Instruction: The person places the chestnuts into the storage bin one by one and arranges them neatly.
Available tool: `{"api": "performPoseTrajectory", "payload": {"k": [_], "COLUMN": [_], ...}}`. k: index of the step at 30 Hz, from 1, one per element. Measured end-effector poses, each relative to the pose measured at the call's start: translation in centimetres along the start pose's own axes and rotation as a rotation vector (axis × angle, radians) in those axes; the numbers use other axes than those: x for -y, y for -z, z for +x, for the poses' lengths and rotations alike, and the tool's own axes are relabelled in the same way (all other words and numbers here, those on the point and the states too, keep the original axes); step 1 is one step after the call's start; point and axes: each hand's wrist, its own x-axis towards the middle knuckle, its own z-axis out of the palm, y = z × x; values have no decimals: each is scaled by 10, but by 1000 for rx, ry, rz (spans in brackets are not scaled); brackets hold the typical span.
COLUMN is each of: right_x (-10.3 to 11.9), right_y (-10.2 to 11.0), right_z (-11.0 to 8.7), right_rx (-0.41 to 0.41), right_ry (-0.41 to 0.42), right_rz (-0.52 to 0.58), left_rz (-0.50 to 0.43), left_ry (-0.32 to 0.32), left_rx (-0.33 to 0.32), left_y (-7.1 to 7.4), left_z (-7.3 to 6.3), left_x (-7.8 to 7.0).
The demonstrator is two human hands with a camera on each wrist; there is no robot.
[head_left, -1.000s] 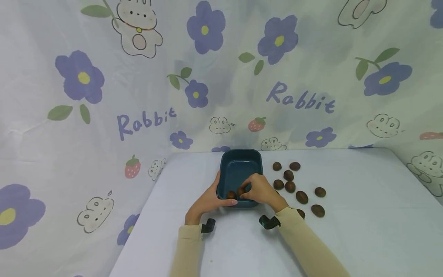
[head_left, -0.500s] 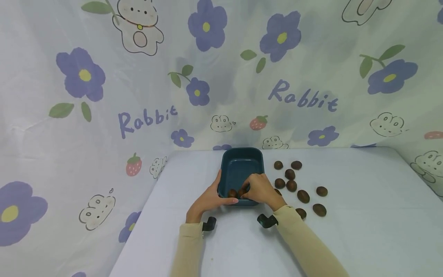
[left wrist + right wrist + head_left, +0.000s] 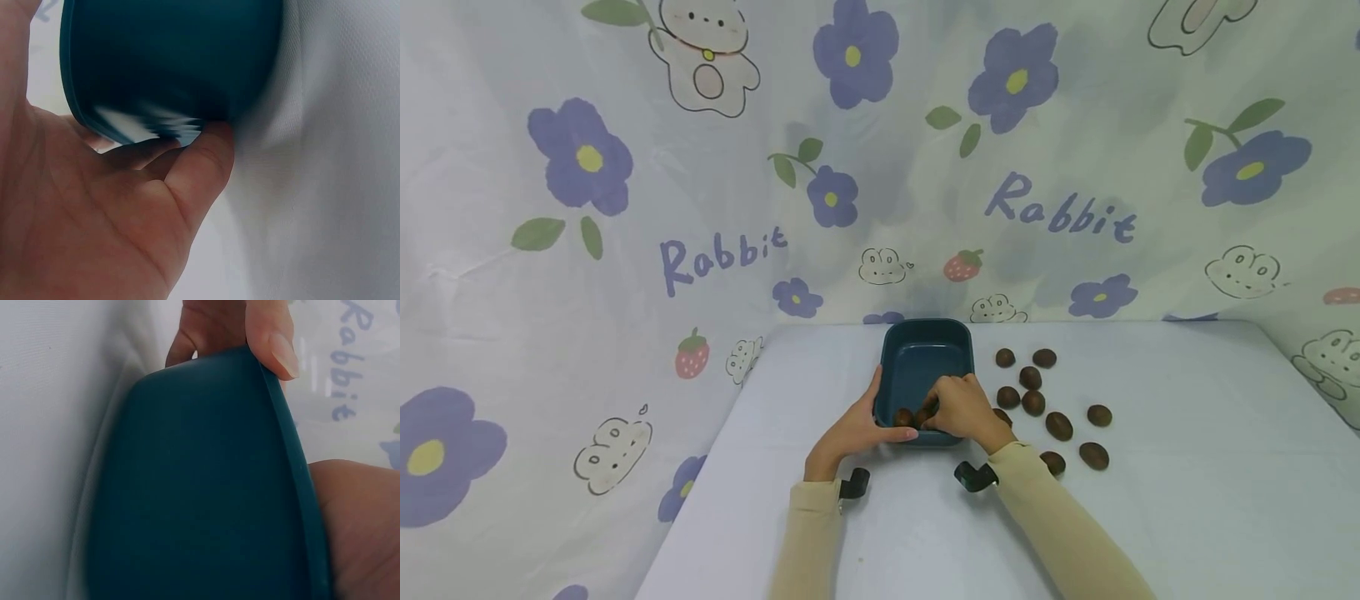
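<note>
A dark teal rectangular dish (image 3: 927, 332) stands on the white table. My left hand (image 3: 856, 427) grips its near left corner, the thumb lying along the near rim and the fingers against the left wall. In the left wrist view that hand wraps round the dish's outside. My right hand (image 3: 958, 408) reaches over the right rim, fingertips down inside the dish, pinching a brown, chestnut-like nut (image 3: 923, 415) that they partly cover. Just left of it, another brown nut (image 3: 903, 417) lies in the near left corner. The right wrist view shows mostly the dish's outer wall (image 3: 206, 475).
Several similar brown nuts (image 3: 1033, 403) lie scattered on the table right of the dish, some close to the right forearm (image 3: 1060, 517). Behind the table hangs a patterned cloth (image 3: 910, 208) with flowers and rabbits. A black wrist camera (image 3: 976, 477) sits at the right cuff.
The head view has shifted slightly. My left hand keeps its grip on the dish's corner, and my right fingers stay at the same nut, with barely any movement.
</note>
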Motion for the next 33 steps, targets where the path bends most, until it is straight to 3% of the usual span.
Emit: {"api": "performPoseTrajectory", "payload": {"k": [18, 33], "right_x": [2, 4], "right_y": [-5, -6], "right_z": [5, 7], "right_rx": [12, 18], "right_ry": [-5, -20], "right_rz": [-78, -71], "left_rz": [-12, 7], "left_ry": [6, 7], "left_rx": [3, 3], "left_y": [0, -1], "left_z": [1, 2], "left_x": [0, 2]}}
